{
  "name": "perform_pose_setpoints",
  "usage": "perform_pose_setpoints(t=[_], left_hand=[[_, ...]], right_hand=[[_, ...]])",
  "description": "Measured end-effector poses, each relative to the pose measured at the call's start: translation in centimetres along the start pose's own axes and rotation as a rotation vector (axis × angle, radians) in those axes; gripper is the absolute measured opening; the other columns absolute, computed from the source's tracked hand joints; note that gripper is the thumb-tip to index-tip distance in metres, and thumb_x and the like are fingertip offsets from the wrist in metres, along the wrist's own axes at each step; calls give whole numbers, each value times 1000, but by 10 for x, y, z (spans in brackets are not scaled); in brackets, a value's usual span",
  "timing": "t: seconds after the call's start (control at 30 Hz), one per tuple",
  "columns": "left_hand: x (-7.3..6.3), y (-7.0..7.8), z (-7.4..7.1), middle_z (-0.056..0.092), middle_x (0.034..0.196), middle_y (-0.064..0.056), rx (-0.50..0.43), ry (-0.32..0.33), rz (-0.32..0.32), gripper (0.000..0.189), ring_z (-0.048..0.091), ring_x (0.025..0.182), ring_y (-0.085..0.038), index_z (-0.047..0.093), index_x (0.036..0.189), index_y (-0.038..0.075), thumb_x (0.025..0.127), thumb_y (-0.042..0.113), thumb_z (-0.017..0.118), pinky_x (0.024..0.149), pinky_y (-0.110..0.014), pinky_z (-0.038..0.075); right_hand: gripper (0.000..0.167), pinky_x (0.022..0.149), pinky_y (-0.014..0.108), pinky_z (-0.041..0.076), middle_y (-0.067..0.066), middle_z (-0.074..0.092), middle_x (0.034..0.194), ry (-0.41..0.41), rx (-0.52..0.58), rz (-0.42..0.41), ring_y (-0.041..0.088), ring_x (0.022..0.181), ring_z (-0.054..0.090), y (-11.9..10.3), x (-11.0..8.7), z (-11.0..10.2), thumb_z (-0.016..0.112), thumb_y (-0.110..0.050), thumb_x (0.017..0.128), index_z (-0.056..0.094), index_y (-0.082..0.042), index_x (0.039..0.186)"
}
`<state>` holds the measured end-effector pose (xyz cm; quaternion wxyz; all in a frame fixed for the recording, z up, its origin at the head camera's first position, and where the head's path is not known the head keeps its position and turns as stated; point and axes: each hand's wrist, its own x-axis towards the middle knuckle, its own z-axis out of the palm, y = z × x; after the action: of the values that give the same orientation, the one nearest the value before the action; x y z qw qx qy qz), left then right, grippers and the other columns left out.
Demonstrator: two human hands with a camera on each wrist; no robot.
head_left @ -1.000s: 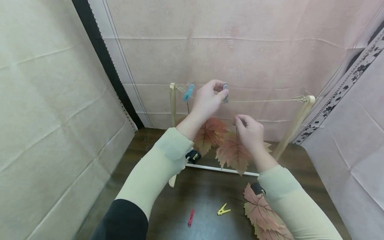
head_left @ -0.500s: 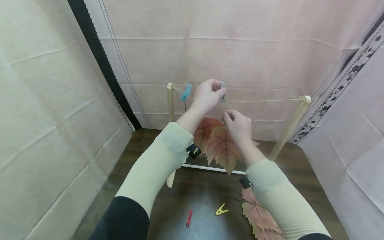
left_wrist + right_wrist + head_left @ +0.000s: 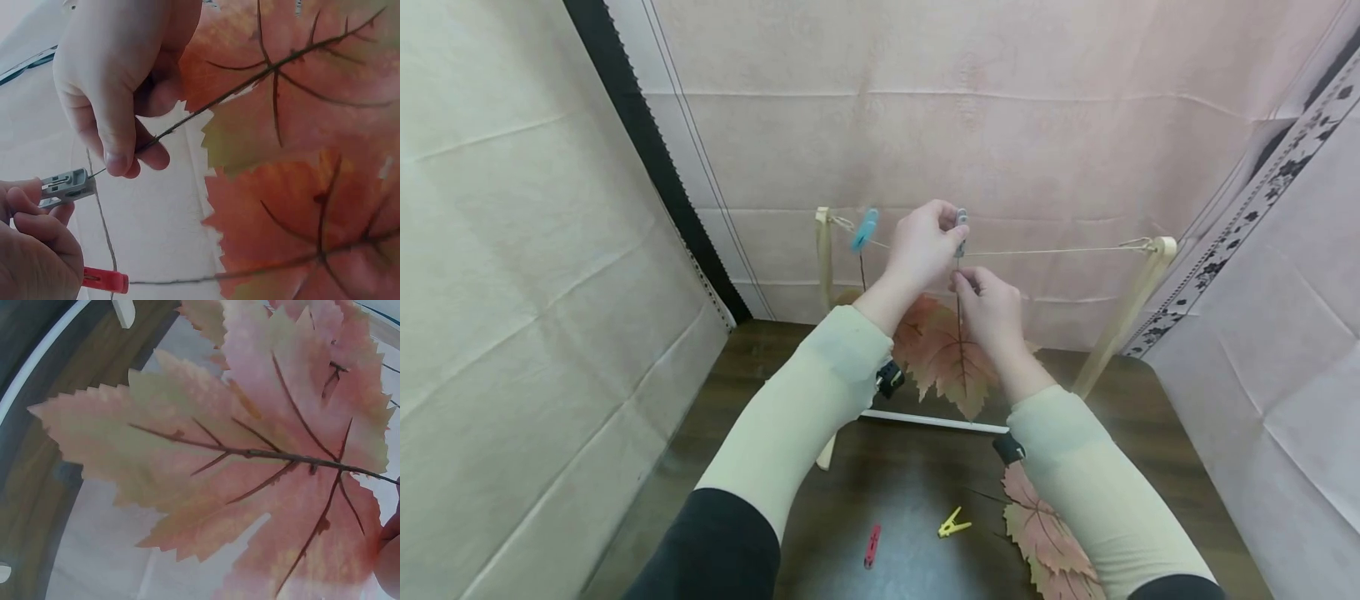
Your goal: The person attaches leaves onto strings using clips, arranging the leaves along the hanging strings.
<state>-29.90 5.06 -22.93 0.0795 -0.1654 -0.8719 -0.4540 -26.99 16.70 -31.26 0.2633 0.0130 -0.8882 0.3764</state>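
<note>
My left hand (image 3: 922,242) pinches a grey clothespin (image 3: 65,186) at the string (image 3: 1045,251). Just below it, my right hand (image 3: 992,310) pinches the dark stem of an orange-pink artificial maple leaf (image 3: 953,354). In the left wrist view the stem's thin tip meets the clothespin's end; whether it is clamped I cannot tell. A red clothespin (image 3: 106,280) beside it holds another leaf's stem (image 3: 181,280) at the string. Farther left on the string, a blue clothespin (image 3: 865,230) has a leaf stem hanging under it. The held leaf fills much of the right wrist view.
Wooden posts (image 3: 1131,312) carry the string, with a white bar (image 3: 932,422) low between them. On the dark table (image 3: 820,525) lie a red clothespin (image 3: 872,546), a yellow clothespin (image 3: 953,523) and more leaves (image 3: 1048,533) under the right forearm. Pale cloth walls surround it.
My right hand has moved left and slightly up, bringing the leaf's stem to the grey clothespin. The left hand has stayed nearly in place at the string.
</note>
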Motion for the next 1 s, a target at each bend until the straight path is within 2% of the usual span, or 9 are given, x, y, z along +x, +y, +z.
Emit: perform_pose_setpoints(t=[0.1, 0.27, 0.47, 0.83, 1.0], left_hand=[[0, 0, 2, 63, 103, 4, -6, 8, 0, 23, 58, 91, -10, 59, 113, 13, 94, 27, 58, 77, -26, 46], [-1, -1, 3, 63, 101, 4, 16, 14, 4, 21, 58, 90, -11, 59, 111, 13, 94, 27, 57, 76, -26, 46], [-2, -1, 5, 62, 101, 5, 64, -10, 2, 22, 57, 90, -10, 58, 112, 14, 95, 27, 56, 75, -27, 46], [-1, 3, 5, 62, 103, 1, 156, -63, 39, 21, 57, 90, -13, 56, 114, 13, 96, 24, 54, 73, -28, 46], [-2, 6, 5, 61, 114, 1, 203, -99, 22, 28, 57, 98, -13, 53, 123, 14, 98, 26, 51, 78, -29, 46]], right_hand=[[28, 75, 36, 48, 4, 71, 87, -7, 22, 25, 20, 80, 64, 1, 1, 1, 54, -33, 96, 68, -10, 98], [27, 64, 32, 46, 2, 69, 82, -29, 57, 52, 16, 67, 61, 2, 2, 3, 53, -34, 96, 68, -12, 99], [27, 60, 30, 45, 1, 70, 87, -40, 71, 57, 15, 67, 62, 5, 3, 5, 52, -33, 97, 67, -11, 102], [25, 61, 32, 47, 4, 69, 82, -7, 46, 60, 18, 70, 62, 6, 4, 2, 52, -30, 97, 66, -9, 102], [26, 64, 32, 47, 4, 70, 86, -20, 35, 81, 17, 71, 63, 8, 5, 3, 51, -31, 97, 66, -11, 104]])
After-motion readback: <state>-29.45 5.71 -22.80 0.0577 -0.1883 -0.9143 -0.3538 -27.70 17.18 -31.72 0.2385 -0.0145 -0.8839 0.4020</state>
